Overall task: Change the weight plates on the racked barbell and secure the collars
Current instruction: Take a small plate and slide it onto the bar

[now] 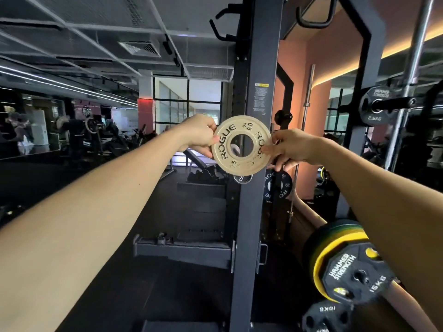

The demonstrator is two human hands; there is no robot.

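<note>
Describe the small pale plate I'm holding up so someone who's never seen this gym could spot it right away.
Find the dark rack upright in the middle of the view. In front of it, the left hand and right hand pinch opposite edges of the pale plate. It is a small cream disc lettered ROGUE in black, unlike the black plates stored on the rack behind it.

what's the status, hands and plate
Left hand and right hand both grip the small Rogue plate by its rim. Plate held upright, off any peg. Rack upright directly behind.
</note>
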